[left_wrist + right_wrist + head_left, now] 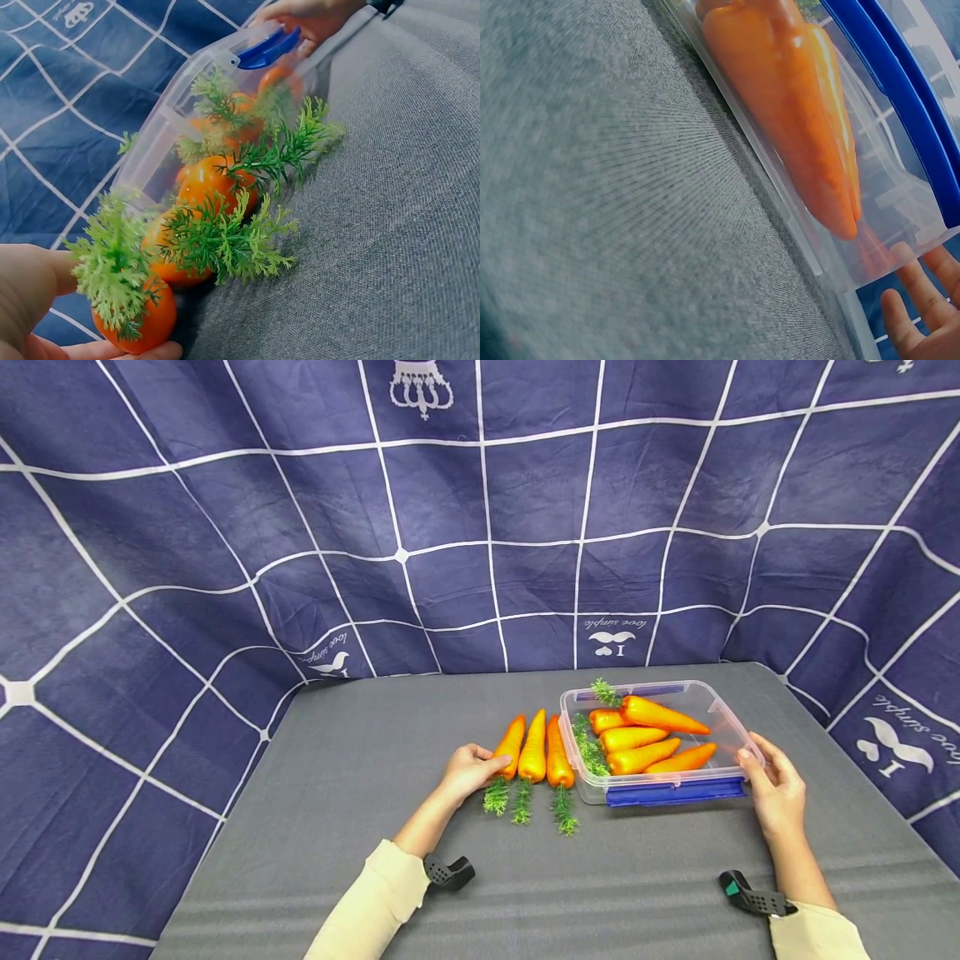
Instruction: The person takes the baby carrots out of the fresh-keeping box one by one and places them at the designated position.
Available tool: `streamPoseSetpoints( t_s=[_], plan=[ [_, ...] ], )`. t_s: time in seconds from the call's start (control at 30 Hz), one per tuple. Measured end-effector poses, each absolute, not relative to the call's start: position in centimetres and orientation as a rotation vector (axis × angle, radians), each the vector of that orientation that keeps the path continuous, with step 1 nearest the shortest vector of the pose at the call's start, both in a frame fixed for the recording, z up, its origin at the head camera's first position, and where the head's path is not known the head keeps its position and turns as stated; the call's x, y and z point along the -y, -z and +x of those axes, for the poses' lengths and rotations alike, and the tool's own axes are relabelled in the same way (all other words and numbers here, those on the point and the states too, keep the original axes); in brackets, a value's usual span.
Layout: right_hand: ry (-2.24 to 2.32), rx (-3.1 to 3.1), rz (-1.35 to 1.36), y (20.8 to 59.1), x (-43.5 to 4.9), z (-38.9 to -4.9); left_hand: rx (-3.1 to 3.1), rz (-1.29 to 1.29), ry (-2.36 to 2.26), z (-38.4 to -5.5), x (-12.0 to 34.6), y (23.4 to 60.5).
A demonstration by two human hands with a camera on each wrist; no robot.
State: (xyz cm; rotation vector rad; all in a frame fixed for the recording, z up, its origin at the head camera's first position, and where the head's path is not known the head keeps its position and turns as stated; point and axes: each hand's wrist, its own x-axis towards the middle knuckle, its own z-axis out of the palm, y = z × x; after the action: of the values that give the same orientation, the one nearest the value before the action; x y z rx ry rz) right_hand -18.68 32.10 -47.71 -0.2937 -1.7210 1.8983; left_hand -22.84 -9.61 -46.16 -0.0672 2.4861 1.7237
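Observation:
At the left end of a row of three loose carrots, my left hand (pixel 468 771) grips an orange carrot (pixel 510 747) with a green leafy top. Its thumb and fingers lie on either side of this carrot (pixel 146 322) in the left wrist view. Beside it lie a second carrot (pixel 533 747) and a third carrot (pixel 558 756), tips pointing away. My right hand (pixel 776 785) holds the near right corner of a clear plastic container (pixel 592 795), with the thumb at the rim. Several carrots (pixel 787 112) lie inside the container, their leaves at its left.
A blue clip (pixel 675 792) runs along the container's front side. Grey cloth (pixel 375 735) covers the table. Behind and at both sides hangs a dark blue curtain (pixel 525 485) with white lines. A black band (pixel 450 871) is on the left wrist.

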Motion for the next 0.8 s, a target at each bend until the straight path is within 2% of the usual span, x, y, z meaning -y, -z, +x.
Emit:
streamPoseSetpoints(
  t_s=[0.4,0.8],
  plan=[
    [-1.900,1.714,-0.286,47.8,-32.1,-18.7,-2.772,-0.058,-1.284,-22.9,9.6,45.3],
    [-1.909,1.691,-0.284,47.9,-32.1,-18.9,-2.849,0.043,-1.284,-24.6,7.7,42.8]
  ],
)
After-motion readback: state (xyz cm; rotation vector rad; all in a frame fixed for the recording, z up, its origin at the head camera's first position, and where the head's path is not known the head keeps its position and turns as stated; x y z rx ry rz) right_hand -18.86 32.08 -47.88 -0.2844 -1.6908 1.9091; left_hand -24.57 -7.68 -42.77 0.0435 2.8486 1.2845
